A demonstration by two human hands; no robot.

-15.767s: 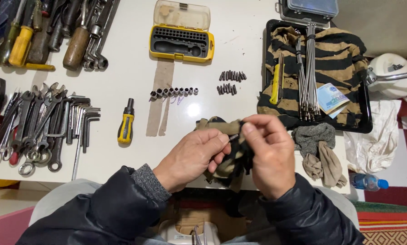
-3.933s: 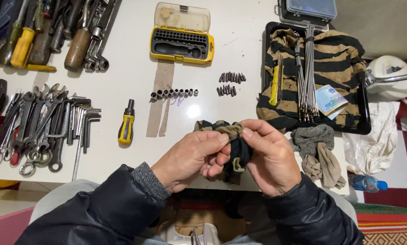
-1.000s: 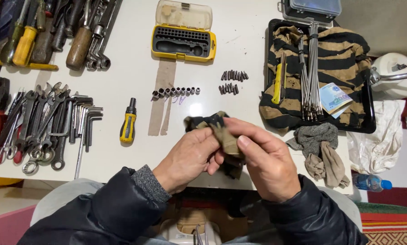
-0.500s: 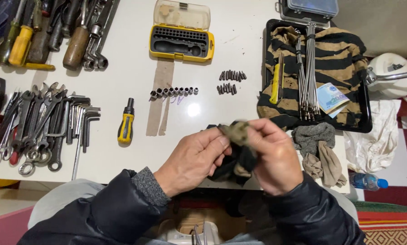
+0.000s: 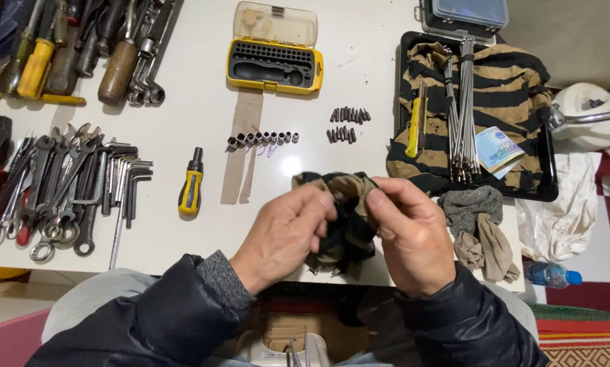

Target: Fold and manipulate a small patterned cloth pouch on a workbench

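both hands (image 5: 346, 234) gripping dark cloth (image 5: 344, 217), tools (image 5: 81, 183) around

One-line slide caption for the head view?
Both hands, left hand and right hand, bunch a dark-and-tan cloth above a white table of tools.

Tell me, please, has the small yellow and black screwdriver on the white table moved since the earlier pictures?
No. The screwdriver lies in the same place as before, just left of the strip of brown tape and right of the hex keys.

White bench (image 5: 183, 224). Beyond the left hand (image 5: 286, 234): yellow-handled screwdriver (image 5: 191, 183), row of sockets (image 5: 262, 138), loose bits (image 5: 346, 124), yellow bit case (image 5: 275, 61). Far outside it: wrenches (image 5: 54, 190). Beyond the right hand (image 5: 410, 234): black tray (image 5: 547, 163); beside it, grey rag (image 5: 478, 221).
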